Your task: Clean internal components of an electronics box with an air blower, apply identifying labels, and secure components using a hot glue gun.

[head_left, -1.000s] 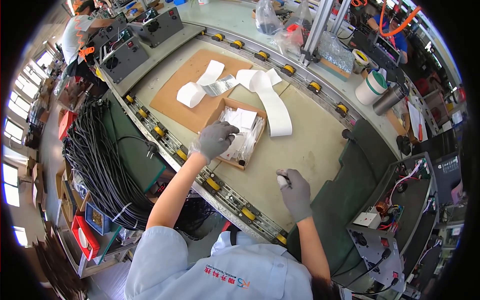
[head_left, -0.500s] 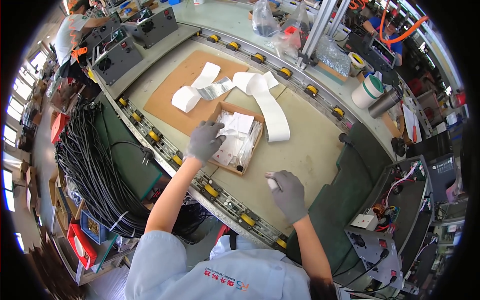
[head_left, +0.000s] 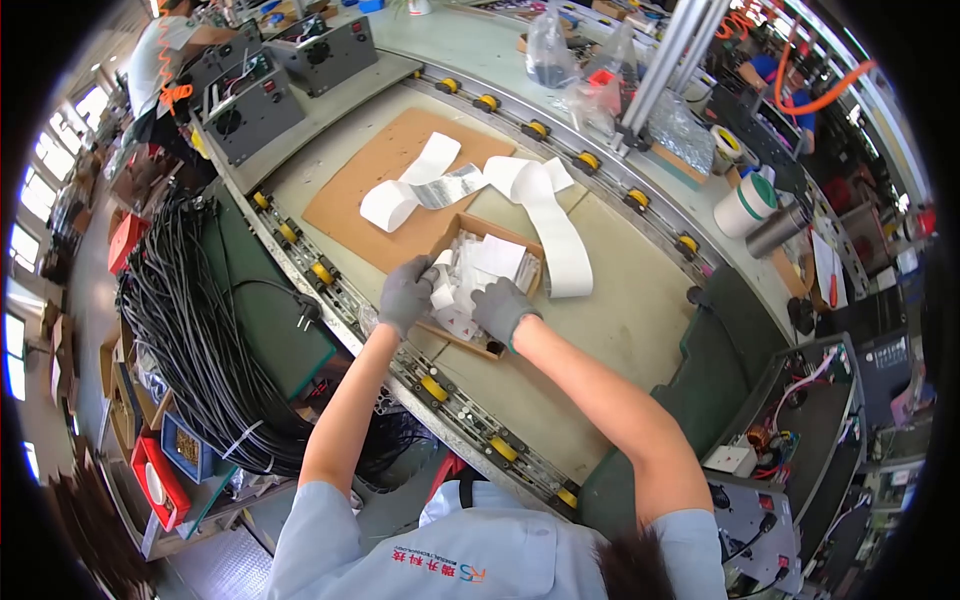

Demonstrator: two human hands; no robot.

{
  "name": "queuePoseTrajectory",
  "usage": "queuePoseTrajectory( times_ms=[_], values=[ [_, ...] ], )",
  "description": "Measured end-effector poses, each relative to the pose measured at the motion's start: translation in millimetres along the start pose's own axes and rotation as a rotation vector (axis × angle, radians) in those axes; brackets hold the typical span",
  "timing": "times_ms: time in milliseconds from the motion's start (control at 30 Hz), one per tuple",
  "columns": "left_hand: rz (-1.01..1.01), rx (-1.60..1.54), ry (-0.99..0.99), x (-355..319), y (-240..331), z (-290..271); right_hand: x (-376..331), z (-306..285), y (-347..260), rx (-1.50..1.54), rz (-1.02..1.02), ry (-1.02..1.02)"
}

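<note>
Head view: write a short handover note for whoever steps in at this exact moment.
Left hand, gloved, grips the near left edge of the shallow cardboard box.
Right hand, gloved, rests on the white packets inside it; what it grips is hidden.
Box sits on the conveyor bench, beside the long white paper strips.
Done: box holds packets.
Left: box open, both hands in it.

Box: I see a shallow open cardboard box [head_left: 487,347], lying flat at the desk's near edge.
Contents: white plastic-bagged packets [head_left: 478,272], heaped loosely inside.
</note>
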State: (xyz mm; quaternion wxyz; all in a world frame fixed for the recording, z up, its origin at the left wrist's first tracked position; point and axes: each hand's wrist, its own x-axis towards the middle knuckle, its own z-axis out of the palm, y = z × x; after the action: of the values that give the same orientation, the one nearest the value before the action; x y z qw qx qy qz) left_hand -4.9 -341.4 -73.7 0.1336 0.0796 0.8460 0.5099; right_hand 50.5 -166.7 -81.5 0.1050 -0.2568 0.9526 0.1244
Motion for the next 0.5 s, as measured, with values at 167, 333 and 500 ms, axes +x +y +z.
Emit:
queuePoseTrajectory(
  times_ms=[167, 333, 500],
  values=[
    [-0.066, -0.450, -0.038, 3, -16, 6, -22, 5, 29, 0.174, -0.093, 0.130],
    [0.102, 0.312, -0.039, 9, -15, 27, -41, 4, 47, 0.754, 0.202, 0.530],
    [0.146, 0.526, -0.127, 10, -10, 37, -18, -10, 42, 0.793, 0.146, 0.528]
  ],
)
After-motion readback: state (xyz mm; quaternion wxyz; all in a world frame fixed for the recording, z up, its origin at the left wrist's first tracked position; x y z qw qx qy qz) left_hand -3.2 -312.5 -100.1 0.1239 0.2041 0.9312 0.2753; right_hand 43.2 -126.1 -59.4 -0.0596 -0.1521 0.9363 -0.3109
